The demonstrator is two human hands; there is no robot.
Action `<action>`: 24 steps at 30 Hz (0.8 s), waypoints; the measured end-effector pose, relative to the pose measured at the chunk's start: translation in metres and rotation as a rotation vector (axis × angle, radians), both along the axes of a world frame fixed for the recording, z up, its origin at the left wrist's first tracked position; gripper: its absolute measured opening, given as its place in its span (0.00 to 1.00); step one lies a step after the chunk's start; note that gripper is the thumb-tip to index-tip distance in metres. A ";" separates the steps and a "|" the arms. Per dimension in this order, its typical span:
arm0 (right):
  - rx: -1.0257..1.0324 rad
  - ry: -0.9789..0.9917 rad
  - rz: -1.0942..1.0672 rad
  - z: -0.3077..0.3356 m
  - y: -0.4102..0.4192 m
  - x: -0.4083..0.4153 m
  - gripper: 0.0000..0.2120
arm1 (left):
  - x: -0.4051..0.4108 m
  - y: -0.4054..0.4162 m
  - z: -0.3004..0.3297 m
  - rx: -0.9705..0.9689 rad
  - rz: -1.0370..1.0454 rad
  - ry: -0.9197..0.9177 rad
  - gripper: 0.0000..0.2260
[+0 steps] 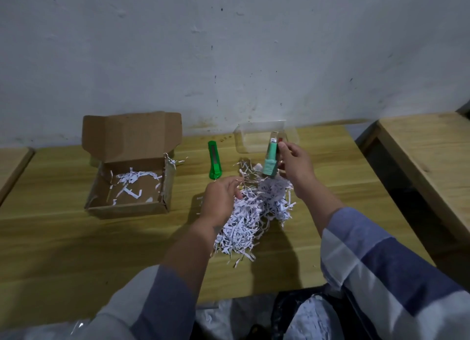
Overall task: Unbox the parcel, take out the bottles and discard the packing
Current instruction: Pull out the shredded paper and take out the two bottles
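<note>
An open brown cardboard box (127, 187) stands on the wooden table at the left, lid up, with a few white paper shreds inside. A pile of white shredded paper (256, 212) lies in the middle of the table. My right hand (295, 167) holds a small mint-green bottle (270, 161) tilted above the far end of the pile; a red item shows beside it. My left hand (221, 200) rests on the pile's left side, fingers spread in the shreds.
A green utility knife (214, 160) lies between box and pile. A clear plastic tray (264, 139) sits near the wall. Below the table's near edge is a black bag (305, 314) holding shreds. Another wooden table (427, 149) stands at the right.
</note>
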State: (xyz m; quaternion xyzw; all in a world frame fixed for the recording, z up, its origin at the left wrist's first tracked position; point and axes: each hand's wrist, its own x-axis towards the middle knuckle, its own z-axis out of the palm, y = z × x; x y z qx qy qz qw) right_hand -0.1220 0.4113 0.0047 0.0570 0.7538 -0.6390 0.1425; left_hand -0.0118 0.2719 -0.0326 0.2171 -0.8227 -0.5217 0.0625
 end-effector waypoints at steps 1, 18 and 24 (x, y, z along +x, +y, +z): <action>0.005 -0.049 -0.013 0.002 0.004 -0.002 0.15 | 0.001 0.001 0.000 -0.021 -0.026 -0.026 0.13; 0.633 -0.016 -0.045 -0.050 0.069 -0.018 0.22 | -0.009 0.026 -0.028 -0.775 -0.511 -0.298 0.27; 0.870 -0.020 0.023 -0.068 0.084 -0.029 0.24 | -0.011 0.027 -0.033 -0.799 -0.491 -0.300 0.27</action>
